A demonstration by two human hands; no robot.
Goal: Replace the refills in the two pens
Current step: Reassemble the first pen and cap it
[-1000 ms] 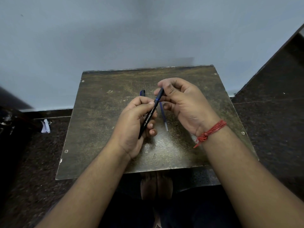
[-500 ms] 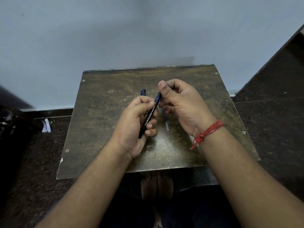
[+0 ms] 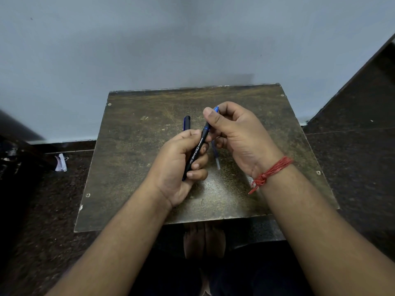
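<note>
1. Gripping the black pen barrel, the left hand is curling its fingers round the lower half, with the barrel slanting up and to the right above the middle of the tabletop.
2. Pinching the blue front section at the barrel's far end, the right hand is closing thumb and forefinger on it; a blue tip is showing just past the thumb. Whether it is twisting the section off or screwing it on, I cannot tell.
3. Lying on the tabletop just beneath the right hand, a loose refill is pointing its clear end toward the near edge; whether it is the old one or the new one is not showing.
4. Waiting on the tabletop just beyond the left hand, a second pen is partly hidden by the knuckles and looks untouched.
5. Judging from this, the task is sitting in its first half: one pen is being worked on, and the other is remaining to be opened, refilled and closed.
6. Surrounding the work, a pale wall is rising beyond the far edge, a dark floor is running on both sides, and a scrap of paper is lying on the floor at the left.
7. Wearing a red thread, the right wrist is staying clear of the pens; nothing is blocking the hands.
</note>
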